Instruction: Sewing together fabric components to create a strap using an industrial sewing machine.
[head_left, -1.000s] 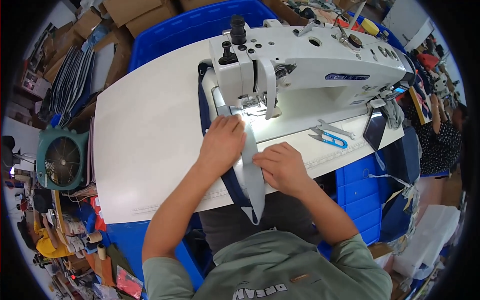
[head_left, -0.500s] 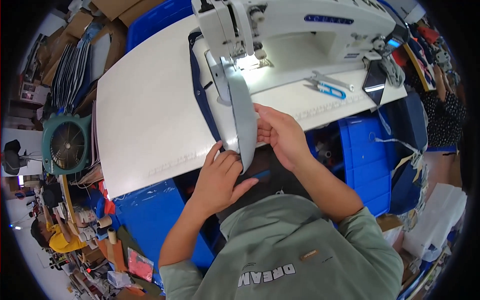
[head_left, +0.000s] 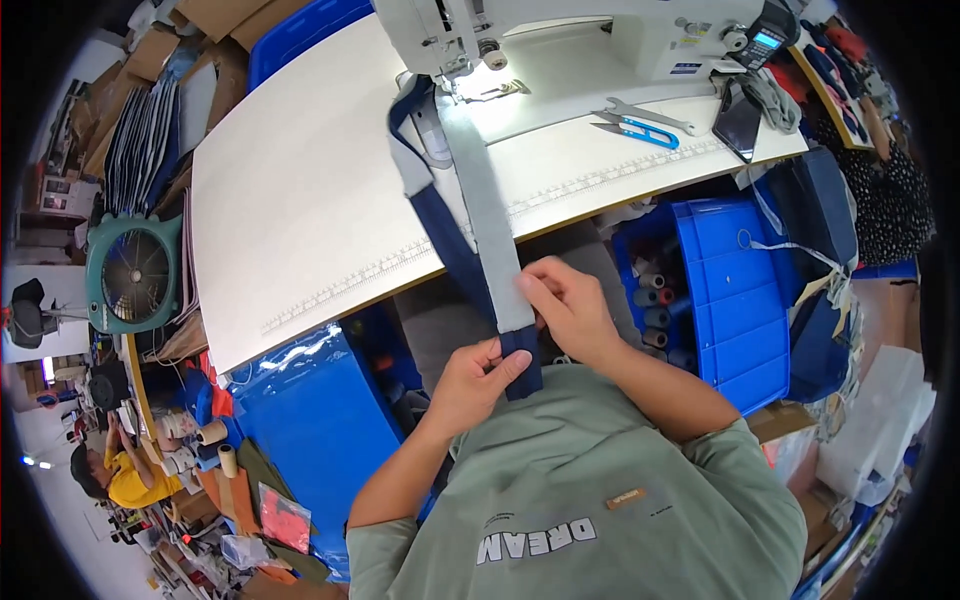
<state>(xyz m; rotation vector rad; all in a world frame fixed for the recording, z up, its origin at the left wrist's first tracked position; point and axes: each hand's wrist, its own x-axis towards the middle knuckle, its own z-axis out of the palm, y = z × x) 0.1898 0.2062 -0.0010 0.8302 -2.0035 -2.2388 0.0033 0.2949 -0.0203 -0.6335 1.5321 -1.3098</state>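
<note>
A long fabric strip [head_left: 490, 220], pale grey with a dark navy end, runs from under the needle area of a white sewing machine [head_left: 675, 65] over the table's front edge toward me. My left hand [head_left: 468, 388] pinches its navy end between thumb and fingers, close to my body. Just above and to the right, my right hand [head_left: 578, 312] is closed on the strip's right edge, where grey meets navy. A second length of navy and grey fabric [head_left: 440, 225] hangs beside the strip on the left, looping back to the machine; its lower end is partly hidden behind the strip.
Blue-handled thread snips [head_left: 650, 133], a wrench [head_left: 655, 116] and a dark phone [head_left: 737, 120] lie on the white table [head_left: 290, 200]. Below its right side stands a blue crate [head_left: 735, 300] beside thread spools [head_left: 655, 318]. A green fan [head_left: 135, 272] and another person [head_left: 140, 485] are left.
The strip has been drawn toward me and now lies straighter, its navy end showing. Both hands have moved down and closer to my body, and both now pinch the strip.
</note>
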